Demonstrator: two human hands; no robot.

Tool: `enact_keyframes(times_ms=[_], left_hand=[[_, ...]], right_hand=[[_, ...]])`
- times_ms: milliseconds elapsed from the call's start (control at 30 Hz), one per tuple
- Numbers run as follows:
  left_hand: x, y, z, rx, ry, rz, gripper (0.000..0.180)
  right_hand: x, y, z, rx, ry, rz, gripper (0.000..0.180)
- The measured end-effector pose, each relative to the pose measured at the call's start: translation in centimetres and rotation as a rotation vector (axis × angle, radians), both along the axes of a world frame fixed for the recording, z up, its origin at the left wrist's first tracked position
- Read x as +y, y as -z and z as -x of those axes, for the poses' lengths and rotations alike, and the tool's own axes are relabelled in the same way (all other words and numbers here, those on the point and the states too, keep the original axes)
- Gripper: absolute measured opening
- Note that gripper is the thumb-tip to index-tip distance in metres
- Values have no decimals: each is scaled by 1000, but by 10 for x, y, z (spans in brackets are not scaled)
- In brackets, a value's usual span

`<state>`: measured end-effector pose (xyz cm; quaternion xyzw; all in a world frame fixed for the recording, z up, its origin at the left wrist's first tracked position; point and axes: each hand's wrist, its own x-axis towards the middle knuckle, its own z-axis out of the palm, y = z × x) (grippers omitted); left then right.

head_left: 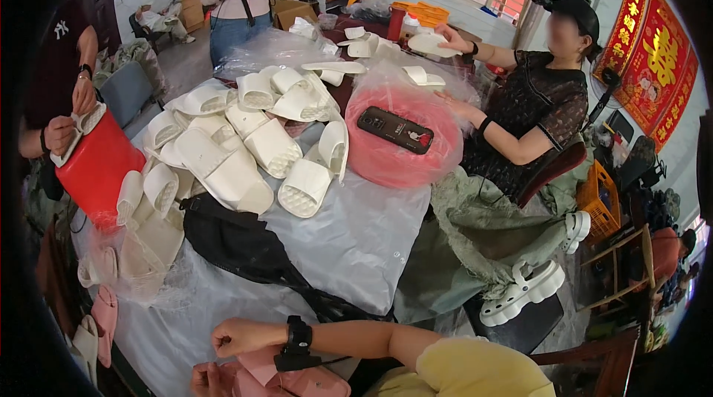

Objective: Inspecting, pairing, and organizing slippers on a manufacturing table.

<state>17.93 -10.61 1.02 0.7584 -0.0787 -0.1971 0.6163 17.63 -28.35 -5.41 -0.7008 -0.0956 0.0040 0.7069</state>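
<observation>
Pink slippers (316,382) lie close to me at the lower edge, partly under my right forearm. My right hand (241,337), below a black wristband, is closed with its fingers curled downward just above them; whatever it may hold is hidden. At the bottom edge my left hand (208,381) is partly cut off, its fingers closed against the pink slippers. Beyond my hands, a black cloth bag or strap (238,237) stretches over the plastic-covered table (349,241). A large heap of white slippers (223,155) rises behind it.
A red bag in clear plastic (405,167) carries a dark phone (395,129). A co-worker on the right holds a white slipper (432,44); another, at left, handles a slipper at a red stool (100,167). White clogs (523,293) rest by a green sack (460,248).
</observation>
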Motion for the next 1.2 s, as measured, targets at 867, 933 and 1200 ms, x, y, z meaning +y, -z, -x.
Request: enact_keyframes(times_ms=[867, 933, 1200], left_hand=[[18, 31, -19, 117, -28, 99, 14], [21, 35, -20, 141, -42, 107, 15], [20, 37, -21, 125, 89, 178, 15]], right_hand=[[-6, -17, 0, 309, -102, 30, 13], [-5, -18, 0, 330, -139, -5, 12], [-4, -18, 1, 320, -133, 30, 13]])
